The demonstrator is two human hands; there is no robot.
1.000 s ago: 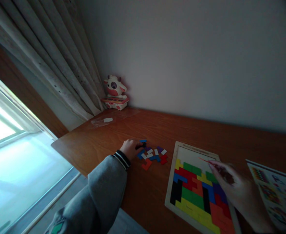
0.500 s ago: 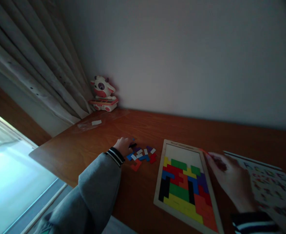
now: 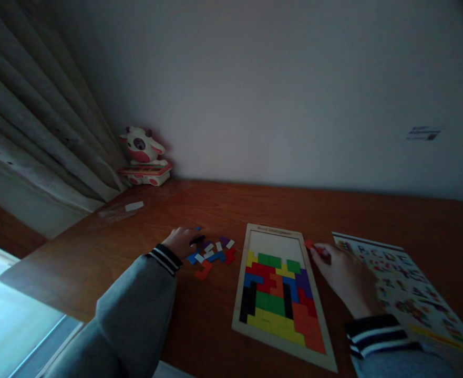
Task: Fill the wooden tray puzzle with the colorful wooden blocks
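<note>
The wooden puzzle board (image 3: 236, 310) lies flat on the table, its lower part filled with coloured block pieces and its upper part showing bare pale wood. Left of the board, my left hand (image 3: 179, 241) is closed on a black puzzle piece (image 3: 197, 240) at the edge of a loose pile of pieces (image 3: 214, 255). An orange piece (image 3: 203, 271) lies at the near side of that pile. Just right of the frame, my right hand (image 3: 343, 270) pinches a red-orange puzzle piece (image 3: 309, 244); the curled fingers hide part of it.
A printed sheet (image 3: 404, 283) lies under and beyond my right hand. At the back left corner stands a cow-shaped toy keyboard (image 3: 146, 157), with clear plastic and a white slip (image 3: 134, 206) in front of it. Curtain and wall border the brown table (image 3: 278, 202).
The view has turned to the right, so everything sits further left in it. My right hand still pinches its piece beside the board. My left hand stays by the pile.
</note>
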